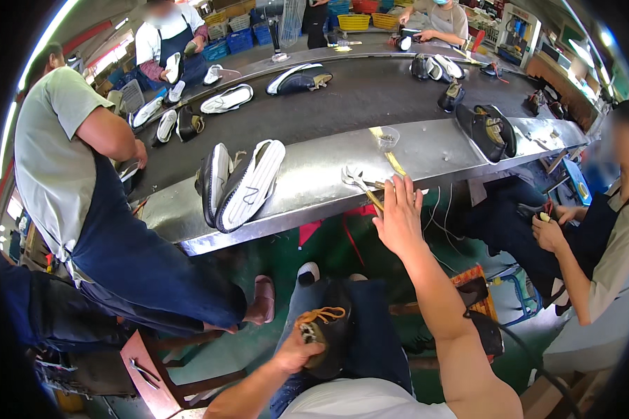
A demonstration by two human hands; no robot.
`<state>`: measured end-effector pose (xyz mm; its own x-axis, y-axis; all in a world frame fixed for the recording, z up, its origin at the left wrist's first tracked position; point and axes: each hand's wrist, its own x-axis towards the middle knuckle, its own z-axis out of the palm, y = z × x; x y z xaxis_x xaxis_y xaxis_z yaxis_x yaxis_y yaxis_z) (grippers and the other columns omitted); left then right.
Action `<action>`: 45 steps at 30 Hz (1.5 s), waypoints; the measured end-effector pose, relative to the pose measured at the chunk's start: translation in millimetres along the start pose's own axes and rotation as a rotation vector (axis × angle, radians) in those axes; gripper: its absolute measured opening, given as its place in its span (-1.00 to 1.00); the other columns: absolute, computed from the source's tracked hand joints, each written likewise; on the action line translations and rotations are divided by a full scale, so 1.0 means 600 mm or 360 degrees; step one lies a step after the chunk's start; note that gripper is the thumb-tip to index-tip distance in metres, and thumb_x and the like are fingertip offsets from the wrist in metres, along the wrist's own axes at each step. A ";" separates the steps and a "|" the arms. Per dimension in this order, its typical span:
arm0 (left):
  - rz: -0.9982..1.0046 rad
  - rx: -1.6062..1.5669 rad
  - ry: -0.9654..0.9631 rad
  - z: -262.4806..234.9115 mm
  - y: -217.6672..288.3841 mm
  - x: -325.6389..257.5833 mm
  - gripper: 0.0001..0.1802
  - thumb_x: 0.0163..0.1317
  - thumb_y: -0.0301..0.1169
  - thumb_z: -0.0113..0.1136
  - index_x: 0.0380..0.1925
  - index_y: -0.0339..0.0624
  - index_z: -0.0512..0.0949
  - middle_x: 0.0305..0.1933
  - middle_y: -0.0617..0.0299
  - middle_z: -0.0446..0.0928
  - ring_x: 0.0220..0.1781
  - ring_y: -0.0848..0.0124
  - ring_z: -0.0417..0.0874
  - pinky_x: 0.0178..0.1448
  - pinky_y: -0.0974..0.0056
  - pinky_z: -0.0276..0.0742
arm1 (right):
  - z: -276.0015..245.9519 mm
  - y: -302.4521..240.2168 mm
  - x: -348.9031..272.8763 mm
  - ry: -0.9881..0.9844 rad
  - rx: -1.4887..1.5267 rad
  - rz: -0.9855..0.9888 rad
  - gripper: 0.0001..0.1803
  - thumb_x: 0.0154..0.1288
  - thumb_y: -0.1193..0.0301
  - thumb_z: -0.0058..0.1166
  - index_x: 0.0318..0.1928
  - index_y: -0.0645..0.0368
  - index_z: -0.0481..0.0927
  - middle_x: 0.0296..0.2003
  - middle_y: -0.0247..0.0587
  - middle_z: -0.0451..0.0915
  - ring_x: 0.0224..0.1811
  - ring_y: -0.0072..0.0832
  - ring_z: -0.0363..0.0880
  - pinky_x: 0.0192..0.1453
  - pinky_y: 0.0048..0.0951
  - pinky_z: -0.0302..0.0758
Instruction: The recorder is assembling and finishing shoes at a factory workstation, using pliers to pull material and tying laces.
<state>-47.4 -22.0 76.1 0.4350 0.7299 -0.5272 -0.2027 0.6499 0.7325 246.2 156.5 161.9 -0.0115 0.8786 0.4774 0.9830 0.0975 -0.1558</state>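
My left hand [295,353] grips a dark shoe [330,336] with tan laces that rests on my lap. My right hand [398,213] reaches out with spread fingers to the front lip of the steel conveyor frame [314,171]. Its fingertips are at a metal pincer tool [355,178] with yellowish handles and hold nothing. A pair of dark shoes with white soles [239,183] lies upside down on the frame to the left of that hand.
A black belt [356,94] carries several more shoes. A person in a grey shirt sits close on my left [84,209], another on my right [594,244], and others work across the belt. A small clear cup [386,137] stands on the frame. A wooden stool [150,373] is below left.
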 end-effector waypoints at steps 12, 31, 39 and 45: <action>0.0381 0.0165 0.0226 0.138 0.497 0.212 -0.56 0.11 -0.54 0.16 0.05 -0.33 0.47 -0.10 0.00 0.64 -0.15 0.19 0.73 -0.01 0.11 0.70 | 0.038 0.040 0.019 -0.0066 0.0250 -0.0132 -0.59 0.11 0.55 0.09 0.03 0.29 0.45 -0.13 -0.01 0.50 -0.02 -0.04 0.48 0.03 -0.12 0.46; 0.0655 0.2972 0.1000 0.028 0.704 0.447 0.08 0.08 0.37 0.18 0.15 -0.57 0.45 0.16 -0.33 0.53 0.25 -0.06 0.56 0.30 0.10 0.48 | 0.082 -0.002 -0.363 -0.0667 0.1252 0.0199 -0.57 0.05 0.50 0.28 -0.02 0.21 0.51 -0.12 -0.03 0.62 -0.09 -0.05 0.61 0.01 -0.12 0.54; 0.0070 0.2484 0.0663 -0.063 0.672 0.390 -0.16 0.04 0.02 0.42 0.25 -0.27 0.47 0.15 -0.05 0.59 0.11 0.10 0.63 0.19 0.12 0.53 | 0.083 -0.020 -0.381 -0.0628 0.1361 0.0373 -0.57 0.11 0.43 0.30 0.01 0.20 0.51 -0.12 -0.03 0.60 -0.07 -0.08 0.62 0.02 -0.16 0.55; 0.0658 0.1620 0.0286 -0.037 0.620 0.267 -0.33 0.16 -0.33 0.42 0.29 -0.16 0.44 0.00 0.18 0.62 0.01 0.42 0.62 0.10 0.30 0.55 | 0.077 -0.031 -0.402 -0.0581 0.1451 0.0577 -0.48 0.15 0.42 0.27 0.13 0.22 0.46 -0.05 0.03 0.58 -0.01 -0.07 0.60 0.12 -0.23 0.52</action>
<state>-72.7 341.5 254.4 0.3501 0.9238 -0.1550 0.5475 -0.0675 0.8341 222.2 -35.3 9.6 0.0526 0.9986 0.0053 0.4292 -0.0178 -0.9030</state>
